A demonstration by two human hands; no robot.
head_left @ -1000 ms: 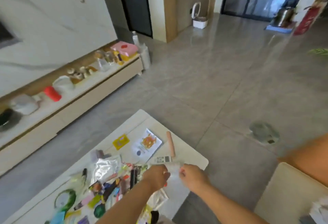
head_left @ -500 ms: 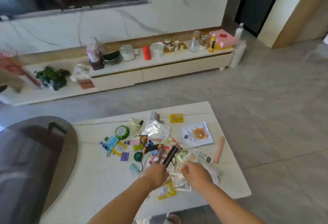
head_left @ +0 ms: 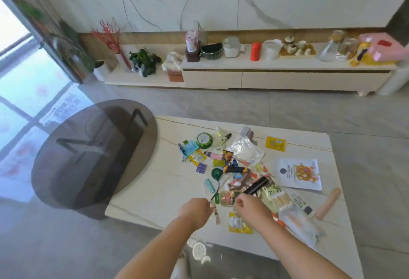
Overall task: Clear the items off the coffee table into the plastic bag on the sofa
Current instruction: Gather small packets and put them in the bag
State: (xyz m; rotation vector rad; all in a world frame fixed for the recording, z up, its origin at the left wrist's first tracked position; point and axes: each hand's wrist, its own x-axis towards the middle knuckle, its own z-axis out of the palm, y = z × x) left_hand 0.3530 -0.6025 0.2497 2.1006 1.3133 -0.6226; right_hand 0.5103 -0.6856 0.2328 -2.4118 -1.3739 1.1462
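The white coffee table [head_left: 155,190] carries a scattered pile of small packets and tubes [head_left: 232,168]. Among them are a green round tin [head_left: 204,140], a black tube [head_left: 256,185], a white food pouch [head_left: 297,173], a pink cylinder [head_left: 327,205], a long clear packet [head_left: 298,223] and a yellow sachet [head_left: 240,225]. My left hand [head_left: 197,210] is at the pile's near edge, fingers curled, pinching a thin brown sachet strip [head_left: 217,216]. My right hand [head_left: 247,208] is beside it with curled fingers over the packets; what it holds is hidden. The plastic bag and sofa are out of view.
A round dark glass side table [head_left: 95,152] overlaps the coffee table's left end. A long white TV cabinet [head_left: 265,77] with jars, cups and plants runs along the far wall. Grey tiled floor [head_left: 243,104] lies between them.
The view has swung left from the doorway to the coffee table and TV cabinet. Both hands moved from the table's right end to the pile's near edge. The white packet between them is gone.
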